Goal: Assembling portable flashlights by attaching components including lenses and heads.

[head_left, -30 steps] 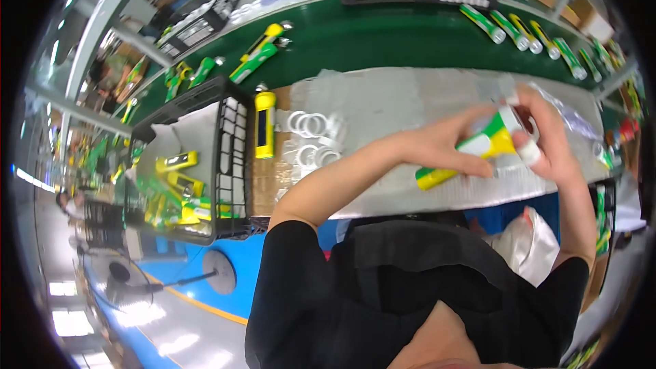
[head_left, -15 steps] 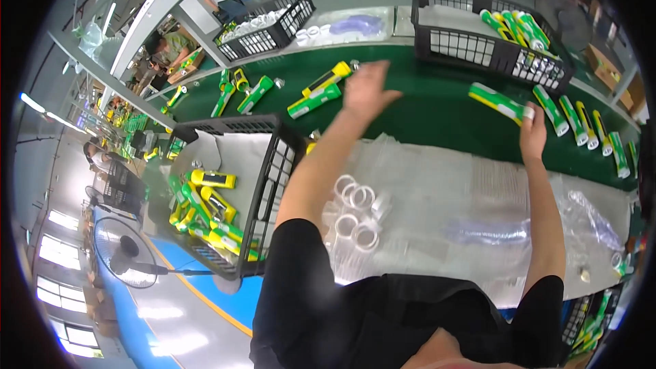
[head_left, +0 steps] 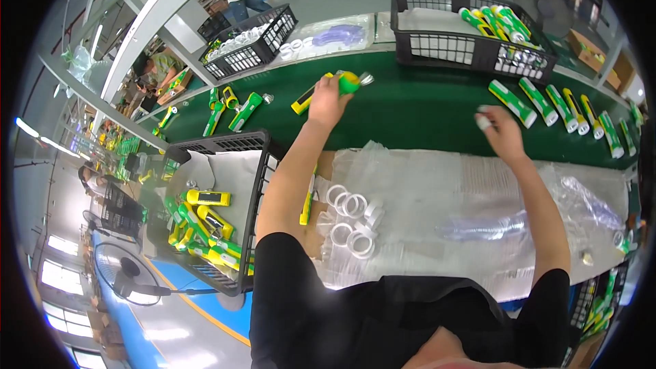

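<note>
Your left hand (head_left: 326, 101) has just reached out and closed around a green torch (head_left: 347, 83); your right hand (head_left: 501, 131), now away from the belt's torches, pinches a small white piece (head_left: 483, 121).

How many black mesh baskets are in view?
3: one at the person's left holding yellow parts, one across the green belt at upper left, one at upper right with green-and-yellow torches. Others may be hidden.

Green conveyor belt (head_left: 424, 106), blue floor (head_left: 147, 321), standing fan (head_left: 119, 277)
</note>
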### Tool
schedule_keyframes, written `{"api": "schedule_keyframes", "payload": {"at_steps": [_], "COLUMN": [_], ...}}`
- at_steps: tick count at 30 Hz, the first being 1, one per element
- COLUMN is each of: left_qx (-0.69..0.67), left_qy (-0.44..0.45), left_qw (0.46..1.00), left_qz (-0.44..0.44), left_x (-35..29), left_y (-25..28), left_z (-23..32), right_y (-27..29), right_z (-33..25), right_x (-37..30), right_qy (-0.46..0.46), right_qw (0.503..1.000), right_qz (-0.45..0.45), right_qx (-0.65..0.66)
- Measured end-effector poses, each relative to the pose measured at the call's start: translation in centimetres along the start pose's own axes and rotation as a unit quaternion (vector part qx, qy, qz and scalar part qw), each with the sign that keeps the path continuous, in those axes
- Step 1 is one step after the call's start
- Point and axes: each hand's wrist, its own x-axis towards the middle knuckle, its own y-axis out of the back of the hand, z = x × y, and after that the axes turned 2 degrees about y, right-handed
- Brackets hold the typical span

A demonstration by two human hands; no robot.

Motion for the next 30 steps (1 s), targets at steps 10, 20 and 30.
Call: {"api": "schedule_keyframes", "payload": {"at_steps": [10, 20, 30], "left_qx": [-0.393, -0.696, -0.751], "left_qy": [-0.048, 0.019, 0.206], "left_qw": [0.9, 0.625, 0.604], "left_qz": [-0.185, -0.353, -0.171], "left_x": [-7.8, -12.0, -16.7], "left_y": [11.7, 10.4, 11.8], "left_z": [25.4, 28.1, 28.9], "right_y": [2.3, 4.1, 4.2], "right_z": [-14.5, -19.2, -21.5], "right_x": [-9.6, -18.9, -19.9], "right_qy": [-0.254, -0.257, -0.247], "right_qw": [0.844, 0.732, 0.767], "right_qz": [-0.121, -0.341, -0.279], "right_qx": [0.457, 0.531, 0.523]}}
